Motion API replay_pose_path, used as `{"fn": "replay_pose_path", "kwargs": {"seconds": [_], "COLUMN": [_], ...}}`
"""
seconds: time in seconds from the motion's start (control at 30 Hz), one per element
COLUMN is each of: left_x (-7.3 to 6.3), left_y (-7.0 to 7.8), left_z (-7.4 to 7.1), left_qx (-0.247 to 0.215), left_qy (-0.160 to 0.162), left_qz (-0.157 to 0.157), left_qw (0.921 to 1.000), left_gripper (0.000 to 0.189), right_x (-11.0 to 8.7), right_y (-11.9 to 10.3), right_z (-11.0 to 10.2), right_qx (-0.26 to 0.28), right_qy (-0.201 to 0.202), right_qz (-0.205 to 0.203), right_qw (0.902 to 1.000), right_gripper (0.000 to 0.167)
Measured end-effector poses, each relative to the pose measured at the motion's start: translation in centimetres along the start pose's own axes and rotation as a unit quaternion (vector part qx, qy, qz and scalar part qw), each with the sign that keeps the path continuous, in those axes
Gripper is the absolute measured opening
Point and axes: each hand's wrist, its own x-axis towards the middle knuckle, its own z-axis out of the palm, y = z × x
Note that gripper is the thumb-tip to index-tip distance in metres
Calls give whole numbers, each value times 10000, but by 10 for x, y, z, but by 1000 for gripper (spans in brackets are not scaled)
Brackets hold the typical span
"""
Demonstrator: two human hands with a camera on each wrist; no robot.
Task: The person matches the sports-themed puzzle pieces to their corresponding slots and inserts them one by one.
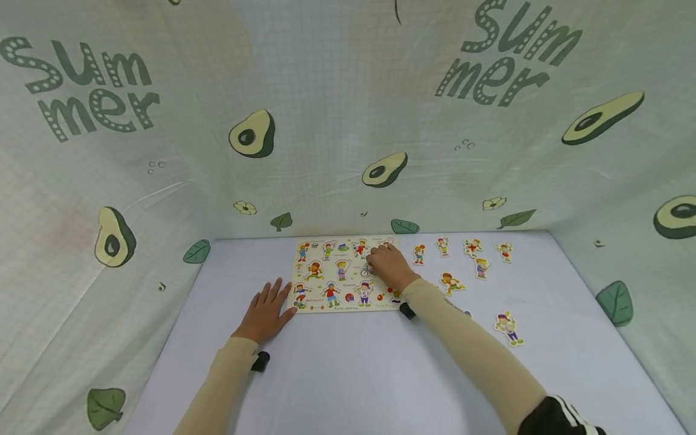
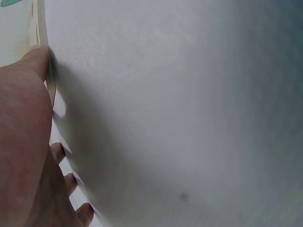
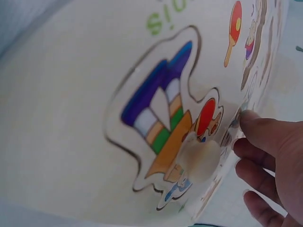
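One puzzle board lies at the far middle of the white table, its far edge close to the cloth. Ten cartoon figures show on it: four in the far row, two in the middle row left of the right hand, and four in the near row; the rightmost of the far row and of the near row are partly covered. To the right of the board are seven loose pieces in plain sight, six toward the far side and one nearer; at least one more peeps out beside the right sleeve.

The board's cut outlines serve as holders. In the right wrist view, a table-tennis figure with a pale round knob lies inside one, at the near right.

The right hand is over the board's right half, beside the printed bicycle, its fingers bent downward. The gap between thumb and fingers looks narrow; whether they hold a piece, I cannot tell.

The left hand rests palm down with fingers spread wide, gripping nothing, its thumb against the board's near left corner.
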Motion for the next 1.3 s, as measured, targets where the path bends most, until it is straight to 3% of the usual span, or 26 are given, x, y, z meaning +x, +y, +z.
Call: {"fn": "replay_pose_path", "kwargs": {"seconds": [0.23,0.63,0.87,1.1,1.3], "left_x": [-2,-5,-4,-4,-2], "left_y": [8,14,14,15,12], "left_z": [-10,-14,-13,-14,-10], "left_qx": [-11,-57,-9,20,-23], "left_qy": [-215,-300,-326,-347,-305], "left_qz": [-112,-182,-216,-220,-251], "left_qw": [9997,9994,9992,9992,9992], "left_gripper": [74,73,74,73,74], "right_x": [-1,-11,-10,-18,-33], "right_y": [-3,5,13,15,27], "right_z": [-1,9,10,1,-12], "right_qx": [21,1183,1731,1777,1740], "right_qy": [-45,151,45,-8,370], "right_qz": [113,548,735,644,814], "right_qw": [9999,9914,9822,9820,9807], "right_gripper": [15,13,19,26,28]}}
